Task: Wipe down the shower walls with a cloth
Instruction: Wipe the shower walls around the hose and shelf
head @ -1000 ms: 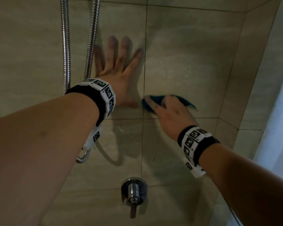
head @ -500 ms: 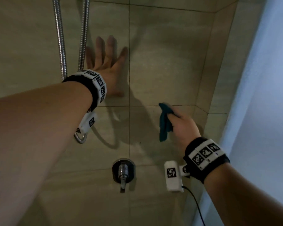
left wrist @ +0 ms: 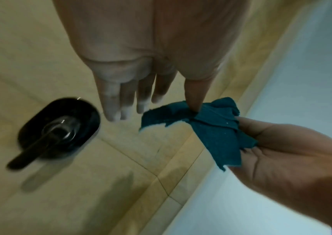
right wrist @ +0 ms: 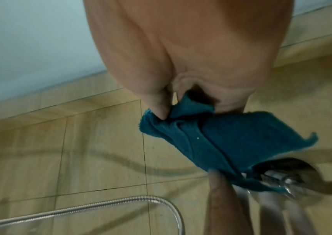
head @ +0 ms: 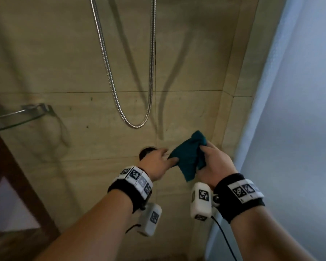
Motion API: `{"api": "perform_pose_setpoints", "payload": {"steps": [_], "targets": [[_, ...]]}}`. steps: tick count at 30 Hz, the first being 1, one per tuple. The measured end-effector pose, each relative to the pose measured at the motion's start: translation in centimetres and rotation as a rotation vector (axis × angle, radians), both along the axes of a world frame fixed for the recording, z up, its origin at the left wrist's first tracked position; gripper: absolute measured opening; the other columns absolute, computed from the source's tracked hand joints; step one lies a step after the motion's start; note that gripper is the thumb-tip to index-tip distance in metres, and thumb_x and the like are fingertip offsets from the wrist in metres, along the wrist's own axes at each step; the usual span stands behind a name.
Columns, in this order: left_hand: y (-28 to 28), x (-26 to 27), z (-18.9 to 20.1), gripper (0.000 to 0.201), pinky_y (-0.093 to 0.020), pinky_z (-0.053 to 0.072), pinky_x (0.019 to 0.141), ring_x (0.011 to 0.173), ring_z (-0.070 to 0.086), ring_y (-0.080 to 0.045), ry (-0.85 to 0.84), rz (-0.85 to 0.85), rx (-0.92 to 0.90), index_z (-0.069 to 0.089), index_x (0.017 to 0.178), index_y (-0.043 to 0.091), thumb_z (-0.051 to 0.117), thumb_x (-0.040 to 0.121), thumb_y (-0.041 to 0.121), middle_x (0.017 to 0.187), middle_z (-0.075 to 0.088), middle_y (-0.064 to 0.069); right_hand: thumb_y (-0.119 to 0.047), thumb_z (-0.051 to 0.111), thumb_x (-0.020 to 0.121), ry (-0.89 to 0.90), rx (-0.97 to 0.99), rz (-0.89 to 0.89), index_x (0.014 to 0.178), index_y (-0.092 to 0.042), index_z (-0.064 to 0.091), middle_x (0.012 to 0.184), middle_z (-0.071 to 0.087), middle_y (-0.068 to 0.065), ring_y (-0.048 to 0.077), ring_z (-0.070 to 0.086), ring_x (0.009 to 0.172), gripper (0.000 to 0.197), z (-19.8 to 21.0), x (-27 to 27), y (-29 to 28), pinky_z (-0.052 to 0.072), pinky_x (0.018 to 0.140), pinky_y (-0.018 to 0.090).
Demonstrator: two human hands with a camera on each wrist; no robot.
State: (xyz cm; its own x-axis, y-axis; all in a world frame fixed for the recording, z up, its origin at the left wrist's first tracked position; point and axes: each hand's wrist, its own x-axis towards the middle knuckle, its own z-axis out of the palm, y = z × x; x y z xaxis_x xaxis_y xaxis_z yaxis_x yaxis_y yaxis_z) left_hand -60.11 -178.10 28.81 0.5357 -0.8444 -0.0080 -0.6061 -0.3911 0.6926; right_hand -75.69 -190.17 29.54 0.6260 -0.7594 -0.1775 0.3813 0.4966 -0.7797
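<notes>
Both hands meet at a teal cloth [head: 188, 157] held off the tiled wall [head: 64, 63], just right of the tap [head: 147, 150]. The right hand [head: 214, 164] pinches the bunched cloth; the left hand [head: 158, 162] nips its near-left edge with thumb and forefinger, other fingers straight. Wiping appears paused to refold the cloth; next, press a fresh face flat to the tiles.

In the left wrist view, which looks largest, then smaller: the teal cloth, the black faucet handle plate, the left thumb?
1. teal cloth and black faucet handle plate: look alike; nearness unsure.
2. left thumb: smallest.
</notes>
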Motion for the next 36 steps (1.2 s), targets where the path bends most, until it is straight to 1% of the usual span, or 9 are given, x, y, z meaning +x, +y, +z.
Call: {"api": "perform_pose_setpoints", "payload": {"steps": [2, 4, 8, 13, 17, 21, 26, 31, 36], "targets": [[0.8, -0.7, -2.1, 0.075, -0.042, 0.050, 0.106, 0.128, 0.060, -0.025, 0.191, 0.040, -0.047, 0.055, 0.148, 0.018, 0.062, 0.092, 0.067, 0.145, 0.060, -0.003, -0.010, 0.039, 0.110, 0.006, 0.031, 0.021, 0.130, -0.017, 0.068, 0.121, 0.072, 0.021, 0.040, 0.070, 0.111, 0.036, -0.9, -0.3, 1.4, 0.057, 0.094, 0.053], [1.8, -1.6, -3.3, 0.062, -0.044, 0.056, 0.099, 0.113, 0.068, -0.019, 0.526, 0.086, -0.156, 0.069, 0.129, 0.017, 0.069, 0.089, 0.065, 0.130, 0.071, -0.002, -0.010, 0.037, 0.110, 0.013, 0.053, 0.027, 0.131, -0.016, 0.066, 0.123, 0.070, 0.022, 0.040, 0.069, 0.112, 0.037, -1.8, -0.3, 2.4, 0.056, 0.094, 0.052], [3.6, -3.2, -4.2, 0.045, -0.051, 0.059, 0.097, 0.107, 0.074, -0.029, 0.981, 0.123, -0.303, 0.072, 0.123, 0.011, 0.084, 0.086, 0.033, 0.115, 0.078, -0.011, -0.010, 0.037, 0.109, 0.053, 0.045, 0.003, 0.128, -0.013, 0.067, 0.123, 0.070, 0.024, 0.042, 0.069, 0.112, 0.036, -2.8, 0.0, 3.6, 0.055, 0.097, 0.055], [4.7, -4.1, -4.1, 0.038, -0.039, 0.063, 0.067, 0.083, 0.074, -0.029, 1.049, 0.188, -0.335, 0.062, 0.124, -0.002, 0.078, 0.089, 0.002, 0.109, 0.076, -0.024, -0.006, 0.040, 0.107, 0.096, -0.029, 0.002, 0.117, -0.011, 0.072, 0.111, 0.074, 0.023, 0.040, 0.073, 0.100, 0.034, -3.3, 0.2, 5.2, 0.061, 0.075, 0.046], [5.0, -3.9, -3.7, 0.033, -0.038, 0.061, 0.066, 0.086, 0.077, -0.032, 1.089, 0.252, -0.398, 0.063, 0.125, -0.002, 0.071, 0.093, 0.001, 0.107, 0.077, -0.022, -0.003, 0.042, 0.107, 0.099, -0.080, -0.005, 0.119, -0.010, 0.072, 0.116, 0.073, 0.022, 0.037, 0.071, 0.108, 0.033, -3.7, 0.4, 5.7, 0.059, 0.092, 0.047], [5.3, -3.8, -3.4, 0.031, -0.036, 0.061, 0.060, 0.081, 0.077, -0.033, 1.211, 0.339, -0.482, 0.061, 0.128, -0.003, 0.064, 0.097, -0.002, 0.109, 0.075, -0.026, -0.001, 0.041, 0.106, 0.083, -0.113, 0.017, 0.121, -0.008, 0.071, 0.116, 0.073, 0.021, 0.034, 0.072, 0.106, 0.034, -4.2, 0.5, 6.0, 0.057, 0.093, 0.046], [5.5, -4.2, -3.1, 0.016, -0.034, 0.063, 0.059, 0.077, 0.075, -0.028, 1.297, 0.402, -0.521, 0.064, 0.116, 0.002, 0.057, 0.102, 0.003, 0.091, 0.078, -0.018, 0.002, 0.042, 0.104, 0.118, -0.194, 0.016, 0.126, -0.012, 0.070, 0.117, 0.074, 0.018, 0.036, 0.070, 0.112, 0.039, -4.9, 0.5, 6.3, 0.052, 0.104, 0.054], [5.5, -4.9, -2.0, 0.028, -0.037, 0.064, 0.060, 0.097, 0.074, -0.035, 1.399, 0.433, -0.575, 0.063, 0.127, -0.002, 0.059, 0.103, 0.012, 0.115, 0.074, -0.023, 0.005, 0.043, 0.100, 0.111, -0.272, 0.025, 0.123, -0.012, 0.072, 0.118, 0.074, 0.016, 0.033, 0.070, 0.114, 0.041, -4.5, -0.3, 6.6, 0.052, 0.104, 0.051], [5.8, -5.5, -0.8, 0.037, -0.046, 0.066, 0.077, 0.104, 0.075, -0.037, 1.439, 0.360, -0.655, 0.065, 0.128, 0.000, 0.060, 0.105, 0.028, 0.117, 0.074, -0.023, -0.001, 0.050, 0.099, 0.115, -0.349, 0.024, 0.120, -0.015, 0.075, 0.118, 0.074, 0.014, 0.033, 0.069, 0.114, 0.035, -3.8, -0.9, 7.1, 0.053, 0.104, 0.051]]}}
